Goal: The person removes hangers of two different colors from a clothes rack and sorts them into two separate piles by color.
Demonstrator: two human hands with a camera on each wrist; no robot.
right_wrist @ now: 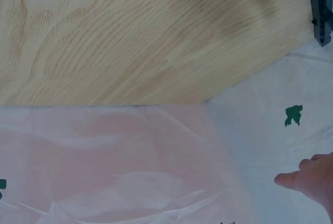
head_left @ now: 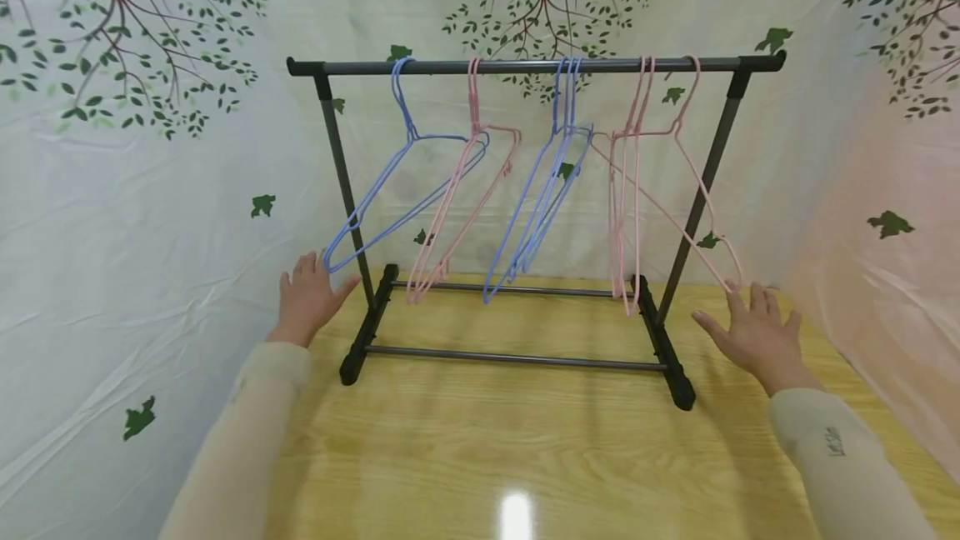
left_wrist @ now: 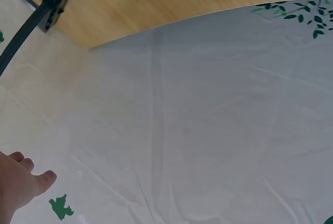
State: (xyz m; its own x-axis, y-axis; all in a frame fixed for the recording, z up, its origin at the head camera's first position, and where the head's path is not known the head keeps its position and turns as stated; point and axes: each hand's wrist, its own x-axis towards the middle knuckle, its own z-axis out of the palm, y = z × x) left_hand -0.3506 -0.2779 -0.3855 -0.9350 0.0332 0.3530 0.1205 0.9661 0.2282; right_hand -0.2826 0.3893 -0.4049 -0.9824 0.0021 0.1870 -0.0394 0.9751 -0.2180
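Observation:
A black clothes rack (head_left: 442, 67) carries plastic-looking hangers on its top bar. At the left hang blue hangers (head_left: 411, 133), then pink hangers (head_left: 474, 107), another blue group (head_left: 557, 98), and more pink hangers (head_left: 637, 215) with one pink hanger (head_left: 678, 123) turned broadside at the far right. My left hand (head_left: 309, 298) is spread beside the lower end of the leftmost blue hangers; whether it touches them I cannot tell. Close below the rightmost pink hanger's lower corner is my right hand (head_left: 757, 336), fingers extended, contact unclear. Both hands hold nothing. Each wrist view catches only part of a hand.
The rack's black feet (head_left: 678, 386) stand on a wood-grain tabletop (head_left: 487, 432), joined by two low crossbars. Behind and at both sides hangs a pale sheet (head_left: 187, 215) printed with branches and green leaves.

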